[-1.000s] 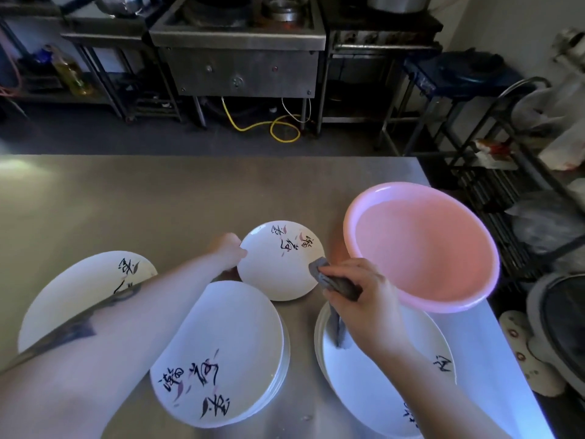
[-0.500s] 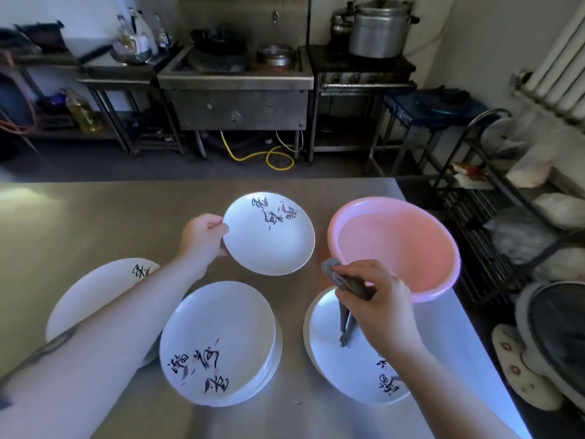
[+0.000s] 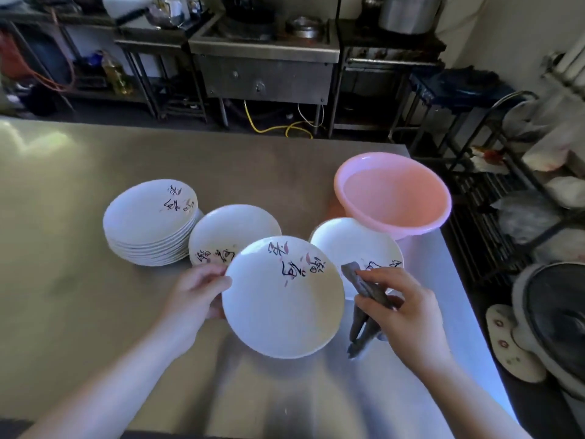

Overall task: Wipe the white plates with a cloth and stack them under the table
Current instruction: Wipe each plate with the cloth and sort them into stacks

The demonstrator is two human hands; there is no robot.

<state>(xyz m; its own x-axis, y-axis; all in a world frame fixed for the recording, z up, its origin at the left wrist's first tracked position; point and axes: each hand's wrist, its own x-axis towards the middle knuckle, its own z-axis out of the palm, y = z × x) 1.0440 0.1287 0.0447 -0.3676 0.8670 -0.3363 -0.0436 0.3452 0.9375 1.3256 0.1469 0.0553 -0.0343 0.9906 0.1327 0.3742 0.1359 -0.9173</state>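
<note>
Left hand grips the rim of a white plate, lifted and tilted above the table. Right hand just beside it, fingers clenched round a grey cloth. Behind them, two more plates lie flat, a tall stack far left, and a pink basin far right.

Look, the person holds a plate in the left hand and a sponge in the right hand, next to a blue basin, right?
Almost. The basin is pink, not blue, as the head view shows. The rest holds: the left hand grips the plate, and the right hand holds a dark cloth or sponge beside it.
</note>
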